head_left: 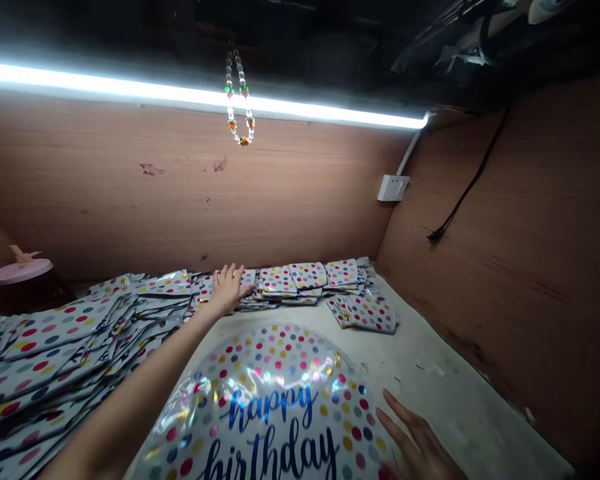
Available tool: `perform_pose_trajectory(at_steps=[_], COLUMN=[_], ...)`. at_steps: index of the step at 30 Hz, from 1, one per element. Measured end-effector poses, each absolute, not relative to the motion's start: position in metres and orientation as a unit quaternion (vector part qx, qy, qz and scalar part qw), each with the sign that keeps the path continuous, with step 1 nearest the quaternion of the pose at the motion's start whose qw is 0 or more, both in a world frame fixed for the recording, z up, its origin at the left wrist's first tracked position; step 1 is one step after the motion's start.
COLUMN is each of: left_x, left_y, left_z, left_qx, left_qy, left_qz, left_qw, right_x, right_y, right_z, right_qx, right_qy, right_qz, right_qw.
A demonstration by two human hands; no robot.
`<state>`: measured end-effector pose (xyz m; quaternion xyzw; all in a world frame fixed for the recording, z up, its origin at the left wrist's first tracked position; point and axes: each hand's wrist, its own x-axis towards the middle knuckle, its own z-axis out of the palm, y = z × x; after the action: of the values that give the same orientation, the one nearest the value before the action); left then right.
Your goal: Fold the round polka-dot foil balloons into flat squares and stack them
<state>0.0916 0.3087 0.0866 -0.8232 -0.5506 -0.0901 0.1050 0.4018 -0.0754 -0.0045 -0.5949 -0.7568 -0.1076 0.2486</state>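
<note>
A shiny round balloon (280, 373) lies in front of me, covered in coloured dots and lettered "happy birthday" in blue. My left hand (227, 288) reaches past it to the row of folded dotted balloons (277, 280) along the back wall. Its fingers are stretched out over one folded stack, and I see nothing gripped in it. Beside the right edge of the round balloon is my right hand (417, 433), fingers apart, its lower part cut off by the frame. Whether it touches the balloon I cannot tell.
Overlapping dotted balloons (40, 367) spread over the left side. A small folded pile (365, 313) sits at right on the pale tabletop (460, 400). A pink-lidded container (20, 270) stands far left. A bead string (244, 140) hangs before the light tube (330, 113); a socket (393, 188) is in the corner.
</note>
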Motion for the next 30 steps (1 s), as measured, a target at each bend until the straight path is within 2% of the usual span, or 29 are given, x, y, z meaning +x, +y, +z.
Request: perform_pose_trajectory(at_steps=[3,6,9,11,16,20,25,30], left_x=[0.064,0.016,-0.025,-0.040,-0.052,-0.047,-0.034,-0.029], left_y=[0.210,0.083,-0.021,-0.061,-0.085,-0.089,-0.099,-0.092], left_z=[0.079,0.045,0.005,-0.013,-0.021,-0.018,-0.013,0.010], left_qx=[-0.888,-0.963,-0.981,-0.984,-0.965,-0.939,-0.880,-0.788], left_qy=[-0.436,-0.252,-0.169,-0.143,-0.130,-0.182,-0.298,-0.426], left_qz=[-0.114,-0.084,-0.085,-0.092,-0.224,-0.279,-0.310,-0.259], left_qw=[0.086,0.048,0.055,0.044,-0.039,-0.086,-0.201,-0.361], right_x=[0.367,0.329,0.303,0.293,0.281,0.273,0.268,0.269], right_y=[-0.095,-0.117,-0.139,-0.153,-0.166,-0.160,-0.147,-0.136], right_z=[0.000,-0.003,-0.011,-0.017,-0.017,0.002,0.023,0.034], right_qx=[-0.499,-0.412,-0.358,-0.339,-0.404,-0.496,-0.587,-0.543], right_qy=[-0.823,-0.873,-0.905,-0.912,-0.846,-0.748,-0.560,-0.487], right_qz=[-0.116,-0.102,-0.065,-0.022,0.143,0.278,0.466,0.595], right_qw=[0.246,0.240,0.221,0.229,0.317,0.342,0.352,0.336])
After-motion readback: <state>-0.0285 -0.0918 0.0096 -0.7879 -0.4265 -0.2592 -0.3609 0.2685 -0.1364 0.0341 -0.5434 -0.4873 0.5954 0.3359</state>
